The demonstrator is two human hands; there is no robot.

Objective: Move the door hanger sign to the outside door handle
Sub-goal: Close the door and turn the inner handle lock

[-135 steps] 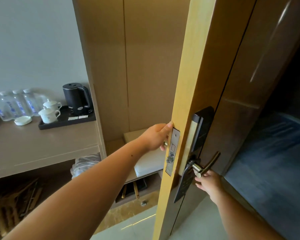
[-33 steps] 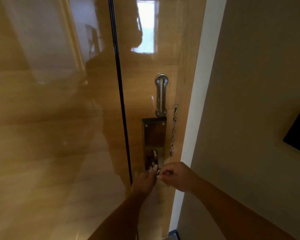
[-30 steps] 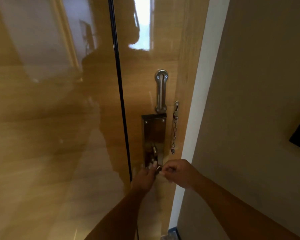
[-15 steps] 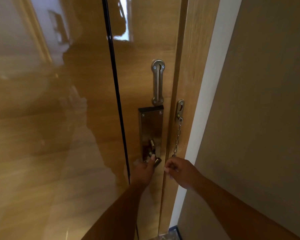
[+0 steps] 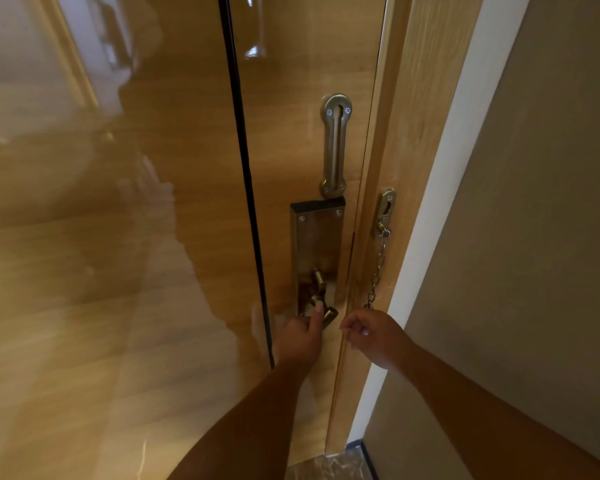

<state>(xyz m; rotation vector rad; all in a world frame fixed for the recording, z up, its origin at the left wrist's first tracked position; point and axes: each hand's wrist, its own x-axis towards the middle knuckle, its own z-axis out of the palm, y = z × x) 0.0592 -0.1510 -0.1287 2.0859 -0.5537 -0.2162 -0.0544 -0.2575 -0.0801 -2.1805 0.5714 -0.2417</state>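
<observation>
Head view, close, down at door [image 5: 153, 271]

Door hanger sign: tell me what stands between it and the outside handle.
No sign is visible. The closed door blocks the way out. The left hand grips the inside handle; the security chain hangs unhooked.

You see a slotted chain-guard track [image 5: 335, 147] above a metal lock plate [image 5: 316, 244] | chain [image 5: 377, 268] hanging from frame bracket [image 5: 386, 209] | beige wall [image 5: 534, 220] on your right
</observation>
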